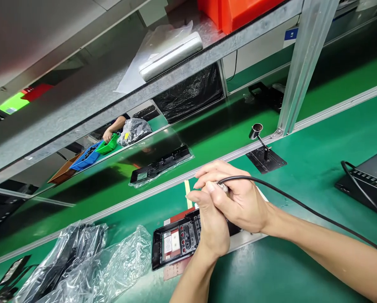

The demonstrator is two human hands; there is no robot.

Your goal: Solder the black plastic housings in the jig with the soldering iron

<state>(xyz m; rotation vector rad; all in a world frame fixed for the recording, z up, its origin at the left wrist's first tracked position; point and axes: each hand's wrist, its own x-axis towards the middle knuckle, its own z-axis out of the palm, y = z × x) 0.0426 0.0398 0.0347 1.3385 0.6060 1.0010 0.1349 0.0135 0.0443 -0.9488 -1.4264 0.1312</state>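
My right hand (pixel 238 198) is closed around the end of a black cable (pixel 289 195), which runs off to the lower right. Against it, my left hand (pixel 212 223) is raised with its fingers mostly hidden; whether it grips anything does not show. Both hands are above a black plastic frame (pixel 156 248) with red-dotted round parts and a cut-out window. Under the frame lies a reddish-brown plate (pixel 175 271). The frame's right part is covered by my hands.
Clear plastic bags (pixel 125 256) with black parts lie at the left. A metal cup holder (pixel 256 131) stands behind my hands, a black box (pixel 371 176) at right. Beyond the rail are a wrapped black part (pixel 161 164), bins (pixel 87 156) and another person's hand (pixel 108 134).
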